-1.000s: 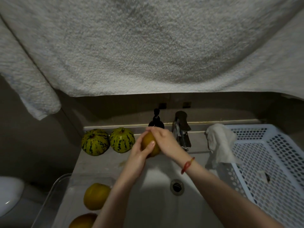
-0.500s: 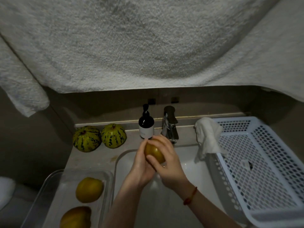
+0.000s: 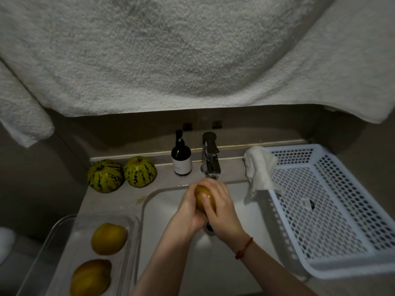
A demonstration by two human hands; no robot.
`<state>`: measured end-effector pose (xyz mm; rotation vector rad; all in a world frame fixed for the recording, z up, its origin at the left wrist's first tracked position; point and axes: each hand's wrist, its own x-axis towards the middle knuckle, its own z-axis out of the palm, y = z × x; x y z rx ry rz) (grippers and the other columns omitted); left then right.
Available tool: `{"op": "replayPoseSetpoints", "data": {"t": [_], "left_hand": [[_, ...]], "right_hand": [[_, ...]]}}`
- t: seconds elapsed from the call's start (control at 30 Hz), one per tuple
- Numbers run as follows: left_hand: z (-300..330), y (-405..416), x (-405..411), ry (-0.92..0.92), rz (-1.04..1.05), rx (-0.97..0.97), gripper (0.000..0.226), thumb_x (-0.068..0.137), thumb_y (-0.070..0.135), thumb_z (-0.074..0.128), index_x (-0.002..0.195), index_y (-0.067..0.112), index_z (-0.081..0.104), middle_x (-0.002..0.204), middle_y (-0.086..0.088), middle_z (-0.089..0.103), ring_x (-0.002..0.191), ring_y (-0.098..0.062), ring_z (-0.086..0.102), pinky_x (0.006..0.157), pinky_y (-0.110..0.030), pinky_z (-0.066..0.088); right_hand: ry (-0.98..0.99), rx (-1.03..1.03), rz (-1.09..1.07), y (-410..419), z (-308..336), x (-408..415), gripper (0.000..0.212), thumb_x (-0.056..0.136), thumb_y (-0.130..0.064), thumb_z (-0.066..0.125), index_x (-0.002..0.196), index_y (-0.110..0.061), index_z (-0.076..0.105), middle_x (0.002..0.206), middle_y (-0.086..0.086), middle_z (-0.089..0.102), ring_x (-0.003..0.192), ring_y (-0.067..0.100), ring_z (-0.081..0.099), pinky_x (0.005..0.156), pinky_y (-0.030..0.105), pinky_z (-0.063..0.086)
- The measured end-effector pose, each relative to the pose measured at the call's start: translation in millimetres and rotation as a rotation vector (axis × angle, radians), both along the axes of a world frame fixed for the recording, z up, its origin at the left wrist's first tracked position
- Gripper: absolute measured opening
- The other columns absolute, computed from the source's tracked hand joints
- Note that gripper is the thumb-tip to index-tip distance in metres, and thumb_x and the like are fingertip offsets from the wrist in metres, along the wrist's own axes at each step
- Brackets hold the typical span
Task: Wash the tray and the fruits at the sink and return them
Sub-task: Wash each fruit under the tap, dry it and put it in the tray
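Both hands wrap a wet yellow fruit [image 3: 204,198] over the white sink [image 3: 162,210], just below the faucet [image 3: 210,159]. My left hand [image 3: 188,212] cups it from the left; my right hand [image 3: 222,208] curls over it from the right, thumb across its front. A clear plastic tray [image 3: 64,231] sits on the counter left of the sink and holds two more yellow fruits [image 3: 109,238] [image 3: 90,277]. Two green striped melons [image 3: 105,175] [image 3: 140,171] rest at the back left of the counter.
A dark soap bottle [image 3: 181,158] stands left of the faucet. A white perforated basket [image 3: 329,210] fills the counter to the right, with a white cloth [image 3: 259,169] draped on its near corner. A big white towel [image 3: 171,50] hangs overhead.
Both hands and the fruit have come down from beside the soap bottle into the sink under the spout. The right hand's fingers shifted around the fruit.
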<state>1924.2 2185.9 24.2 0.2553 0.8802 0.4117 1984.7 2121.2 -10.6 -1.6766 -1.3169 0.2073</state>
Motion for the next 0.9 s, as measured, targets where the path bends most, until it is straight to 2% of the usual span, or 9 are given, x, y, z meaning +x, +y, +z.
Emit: {"op": "replayPoseSetpoints", "data": {"t": [0.07,0.13,0.23,0.4,0.5,0.6,0.7,0.77,0.9], "left_hand": [[0.1,-3.0,0.6,0.02,-0.015,0.081,0.04,0.088,0.038,0.06,0.113,0.006,0.06,0.102,-0.018,0.063,0.104,-0.03,0.058,0.095,-0.039,0.047],[-8.0,-16.8,8.5,0.22,-0.033,0.523,0.028,0.094,0.032,0.053,0.106,0.009,0.061,0.102,-0.014,0.065,0.102,-0.03,0.061,0.089,-0.034,0.052],[-24.2,-33.1,9.3,0.415,0.009,1.11,0.014,0.098,0.021,0.046,0.096,0.022,0.059,0.094,-0.001,0.065,0.093,-0.016,0.062,0.074,-0.016,0.05],[-30.5,-30.0,4.2,0.419,-0.051,1.38,0.009,0.094,0.025,0.05,0.099,0.032,0.051,0.105,-0.001,0.057,0.1,-0.016,0.055,0.085,-0.03,0.047],[-23.6,-28.9,6.9,0.39,-0.025,1.289,0.006,0.094,0.019,0.051,0.094,0.025,0.052,0.1,-0.003,0.059,0.097,-0.021,0.056,0.083,-0.036,0.049],[-9.6,-22.8,11.7,0.316,-0.028,1.052,0.012,0.096,0.015,0.048,0.087,0.019,0.055,0.091,-0.002,0.057,0.089,-0.02,0.055,0.075,-0.029,0.047],[1.1,-17.6,15.9,0.264,-0.118,0.593,0.008,0.093,0.025,0.055,0.091,0.018,0.057,0.091,-0.005,0.057,0.083,-0.02,0.056,0.073,-0.031,0.049],[5.8,-11.4,12.6,0.202,-0.16,0.214,0.028,0.085,0.036,0.065,0.1,0.012,0.058,0.096,-0.013,0.061,0.088,-0.028,0.059,0.074,-0.039,0.052],[-0.2,-9.8,11.3,0.131,-0.108,0.087,0.035,0.085,0.039,0.065,0.097,0.007,0.058,0.099,-0.017,0.061,0.093,-0.032,0.059,0.082,-0.044,0.051]], "right_hand": [[0.13,0.019,-0.004,-3.4,-1.2,-0.9,0.026,0.097,-0.017,0.042,0.116,-0.018,0.06,0.119,-0.007,0.056,0.115,0.003,0.047,0.1,0.014,0.036],[0.564,-0.02,-0.191,0.1,11.2,-6.4,0.019,0.098,-0.018,0.045,0.098,-0.028,0.06,0.101,-0.01,0.063,0.098,0.005,0.059,0.084,0.021,0.048],[1.052,-0.198,-0.289,11.8,25.2,-1.7,0.017,0.096,-0.018,0.046,0.084,-0.016,0.059,0.085,0.005,0.064,0.083,0.022,0.062,0.073,0.034,0.051],[1.393,-0.366,-0.341,10.6,41.2,8.9,0.029,0.092,-0.035,0.052,0.106,-0.01,0.058,0.104,0.016,0.059,0.097,0.028,0.058,0.071,0.036,0.053],[1.321,-0.43,-0.304,7.7,43.2,10.1,0.035,0.093,-0.041,0.048,0.107,-0.01,0.057,0.095,0.013,0.059,0.084,0.025,0.059,0.04,0.021,0.047],[0.809,-0.379,-0.363,1.1,30.4,9.1,0.037,0.1,-0.041,0.03,0.097,-0.013,0.055,0.087,0.01,0.058,0.072,0.019,0.059,0.038,0.014,0.04],[0.415,-0.219,-0.289,-8.3,9.8,3.7,0.035,0.101,-0.036,0.024,0.112,-0.017,0.051,0.106,0.008,0.058,0.093,0.019,0.058,0.068,0.018,0.046],[0.229,-0.218,-0.164,-13.6,-2.9,2.2,0.037,0.101,-0.03,0.028,0.136,-0.021,0.04,0.134,0.001,0.045,0.118,0.014,0.047,0.094,0.025,0.043],[0.138,-0.139,0.002,-17.1,-8.7,7.8,0.043,0.101,-0.014,0.035,0.144,-0.017,0.031,0.148,0.001,0.03,0.135,0.01,0.028,0.113,0.023,0.024]]}}
